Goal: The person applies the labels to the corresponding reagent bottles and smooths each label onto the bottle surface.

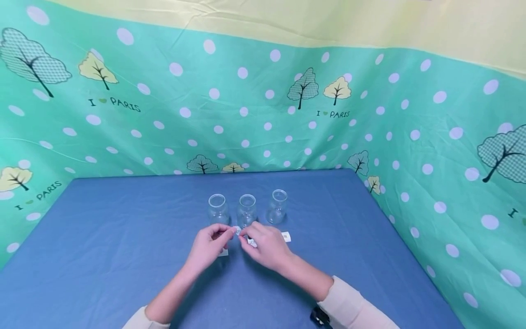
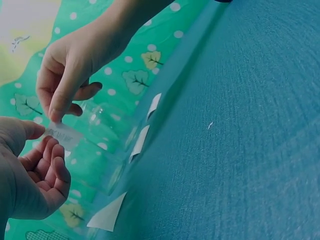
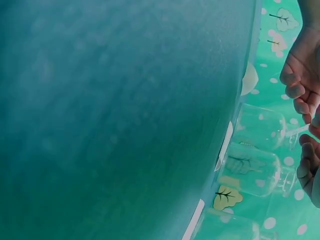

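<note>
In the head view my left hand [image 1: 208, 246] and right hand [image 1: 267, 244] meet in front of the middle glass jar [image 1: 247, 211]. Between them is a small translucent slip [image 2: 65, 136] with dark lettering. My left thumb and forefinger pinch its near edge, the other fingers curled in below. From above, the right hand's thumb and fingertips pinch its upper edge. On the table beneath lie a white slip [image 1: 223, 252] by the left hand, another paper slip [image 1: 252, 242] partly covered by the right hand, and a printed label [image 1: 286, 236] beyond it.
A left glass jar [image 1: 218, 210] and a right glass jar [image 1: 277, 208] stand in a row with the middle one, openings up. The blue tablecloth [image 1: 123, 237] runs back to a green dotted curtain [image 1: 246, 105]. A dark object [image 1: 320, 316] shows beside the right sleeve.
</note>
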A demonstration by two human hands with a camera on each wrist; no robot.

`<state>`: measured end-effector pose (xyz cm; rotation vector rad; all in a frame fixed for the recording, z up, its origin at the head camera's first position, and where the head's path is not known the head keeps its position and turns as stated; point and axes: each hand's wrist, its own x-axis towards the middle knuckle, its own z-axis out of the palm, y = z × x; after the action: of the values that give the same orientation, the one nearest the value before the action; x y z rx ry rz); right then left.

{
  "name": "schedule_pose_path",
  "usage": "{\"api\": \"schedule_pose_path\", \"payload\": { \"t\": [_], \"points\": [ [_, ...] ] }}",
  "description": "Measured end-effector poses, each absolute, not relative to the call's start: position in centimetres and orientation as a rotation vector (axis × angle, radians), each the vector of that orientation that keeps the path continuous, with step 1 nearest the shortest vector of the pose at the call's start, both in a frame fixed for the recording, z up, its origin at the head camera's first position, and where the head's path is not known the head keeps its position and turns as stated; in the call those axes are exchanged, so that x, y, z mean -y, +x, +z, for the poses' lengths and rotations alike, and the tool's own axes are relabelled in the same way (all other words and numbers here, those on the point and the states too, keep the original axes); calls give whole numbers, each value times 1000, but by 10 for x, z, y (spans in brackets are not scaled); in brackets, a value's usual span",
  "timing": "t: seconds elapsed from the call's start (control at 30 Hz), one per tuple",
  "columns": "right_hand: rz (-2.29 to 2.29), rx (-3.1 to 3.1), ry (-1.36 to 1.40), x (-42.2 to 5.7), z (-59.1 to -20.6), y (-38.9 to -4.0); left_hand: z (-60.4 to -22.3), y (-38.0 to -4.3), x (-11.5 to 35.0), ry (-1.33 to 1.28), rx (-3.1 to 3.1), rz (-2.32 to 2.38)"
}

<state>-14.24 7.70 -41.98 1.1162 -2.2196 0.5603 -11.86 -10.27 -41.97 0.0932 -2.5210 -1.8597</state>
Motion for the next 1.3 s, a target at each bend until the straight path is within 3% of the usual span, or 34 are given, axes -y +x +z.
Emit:
{"api": "schedule_pose_path", "payload": {
  "t": [0.7, 1.3],
  "points": [
    [671, 2321, 1087, -79, -417, -140, -422, -118, 104, 109, 2522, -1833],
    [1126, 2644, 780, -79, -410, -154, -419, -120, 113, 126, 2568, -1783]
  ]
}}
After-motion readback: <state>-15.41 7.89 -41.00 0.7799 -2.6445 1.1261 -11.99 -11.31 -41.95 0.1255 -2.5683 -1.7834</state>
